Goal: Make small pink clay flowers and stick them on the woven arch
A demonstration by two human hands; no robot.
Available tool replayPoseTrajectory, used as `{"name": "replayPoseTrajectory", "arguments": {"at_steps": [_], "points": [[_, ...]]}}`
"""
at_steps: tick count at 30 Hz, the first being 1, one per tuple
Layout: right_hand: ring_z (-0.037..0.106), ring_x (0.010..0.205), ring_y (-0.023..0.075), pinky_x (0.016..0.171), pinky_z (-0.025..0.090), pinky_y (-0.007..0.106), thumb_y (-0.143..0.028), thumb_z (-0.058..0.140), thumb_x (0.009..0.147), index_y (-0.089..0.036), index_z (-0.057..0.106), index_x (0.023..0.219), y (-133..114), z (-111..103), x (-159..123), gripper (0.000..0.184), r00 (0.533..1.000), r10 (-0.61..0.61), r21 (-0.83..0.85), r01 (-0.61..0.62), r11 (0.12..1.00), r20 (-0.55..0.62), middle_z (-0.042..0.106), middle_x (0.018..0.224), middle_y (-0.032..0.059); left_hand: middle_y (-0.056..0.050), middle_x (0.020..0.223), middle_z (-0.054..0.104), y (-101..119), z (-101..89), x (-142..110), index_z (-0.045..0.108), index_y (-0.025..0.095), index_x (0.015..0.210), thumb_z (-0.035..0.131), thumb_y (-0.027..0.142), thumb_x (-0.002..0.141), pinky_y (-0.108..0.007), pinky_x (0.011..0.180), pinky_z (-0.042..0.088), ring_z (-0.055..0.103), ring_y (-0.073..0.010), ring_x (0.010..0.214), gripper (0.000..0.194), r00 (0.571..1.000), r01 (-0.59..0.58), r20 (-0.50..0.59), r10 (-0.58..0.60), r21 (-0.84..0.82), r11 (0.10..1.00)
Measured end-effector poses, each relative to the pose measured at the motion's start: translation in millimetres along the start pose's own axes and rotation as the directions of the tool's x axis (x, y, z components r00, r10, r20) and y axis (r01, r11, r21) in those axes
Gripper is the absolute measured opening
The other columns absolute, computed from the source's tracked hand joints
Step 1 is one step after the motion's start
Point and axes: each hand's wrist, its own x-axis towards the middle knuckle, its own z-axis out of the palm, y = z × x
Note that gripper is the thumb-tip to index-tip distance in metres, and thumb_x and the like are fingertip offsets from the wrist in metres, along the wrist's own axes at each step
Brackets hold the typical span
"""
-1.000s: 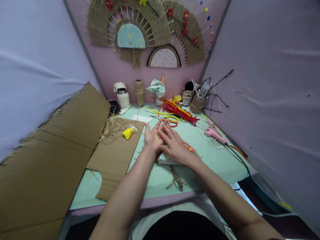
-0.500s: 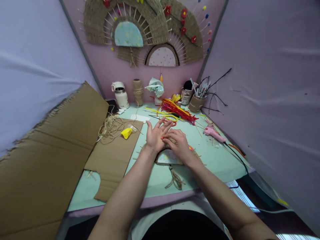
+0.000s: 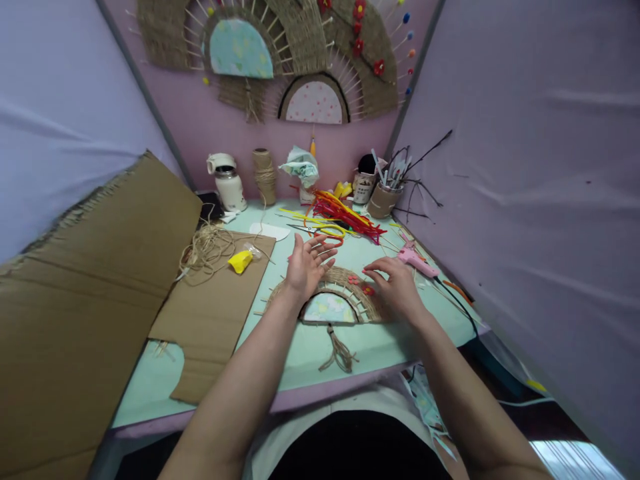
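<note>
A person's two bare hands hover over a pale green table. The left hand (image 3: 306,268), palm bared and fingers loosely spread, holds nothing visible. The right hand (image 3: 397,283) appears to pinch a tiny reddish piece (image 3: 365,271) between thumb and fingertips, a grip that suits something so small. Beneath them, near the table's front edge, a half-circle woven fan (image 3: 330,308) lies flat, probably for steadiness, its tassel (image 3: 341,352) pointing toward that edge. A pink glue gun (image 3: 419,261) rests by the right edge, perhaps for easy reach; its cord runs toward the front right corner, clear of the fan.
</note>
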Motion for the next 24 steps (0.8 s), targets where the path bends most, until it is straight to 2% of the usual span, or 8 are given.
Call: {"name": "replayPoseTrajectory", "arguments": {"at_steps": [4, 9, 16, 24], "points": [[0.055, 0.093, 0.0229, 0.081, 0.03, 0.038, -0.029, 0.052, 0.092, -0.022, 0.071, 0.084, 7.9, 6.7, -4.8, 0.022, 0.993, 0.003, -0.161, 0.016, 0.987, 0.121, 0.07, 0.092, 0.0065, -0.007, 0.087, 0.066, 1.2, -1.7, 1.2, 0.064, 0.017, 0.099, 0.033, 0.067, 0.088, -0.027, 0.074, 0.05, 0.065, -0.0159, 0.081, 0.06, 1.0, 0.002, -0.026, -0.002, 0.017, 1.0], [0.053, 0.094, 0.0224, 0.082, 0.026, 0.038, -0.029, 0.051, 0.094, -0.022, 0.071, 0.083, 6.7, 15.1, -4.1, 0.024, 0.991, -0.02, -0.252, 0.053, 0.966, 0.133, 0.07, 0.09, 0.0064, -0.007, 0.082, 0.065, 2.0, -2.5, 1.9, 0.064, 0.016, 0.096, 0.035, 0.066, 0.087, -0.025, 0.069, 0.049, 0.064, -0.0147, 0.076, 0.059, 0.999, 0.0, -0.039, 0.001, 0.031, 1.0], [0.052, 0.093, 0.0216, 0.081, 0.025, 0.038, -0.028, 0.053, 0.093, -0.023, 0.071, 0.082, 6.1, 16.4, -3.4, 0.022, 0.985, -0.035, -0.318, 0.088, 0.944, 0.169, 0.07, 0.09, 0.0042, -0.006, 0.08, 0.064, 3.0, -2.6, 1.6, 0.064, 0.016, 0.094, 0.035, 0.065, 0.089, -0.024, 0.066, 0.049, 0.063, -0.0135, 0.073, 0.057, 0.999, -0.001, -0.043, 0.002, 0.024, 1.0], [0.051, 0.093, 0.0223, 0.083, 0.025, 0.04, -0.026, 0.049, 0.094, -0.023, 0.073, 0.083, 1.7, 18.2, -4.3, 0.026, 0.982, -0.051, -0.367, 0.116, 0.923, 0.182, 0.07, 0.091, 0.0064, -0.005, 0.077, 0.064, 1.8, -3.2, 2.5, 0.065, 0.016, 0.093, 0.039, 0.067, 0.086, -0.023, 0.064, 0.047, 0.063, -0.013, 0.071, 0.057, 0.998, 0.001, -0.064, 0.004, 0.078, 0.997]]}}
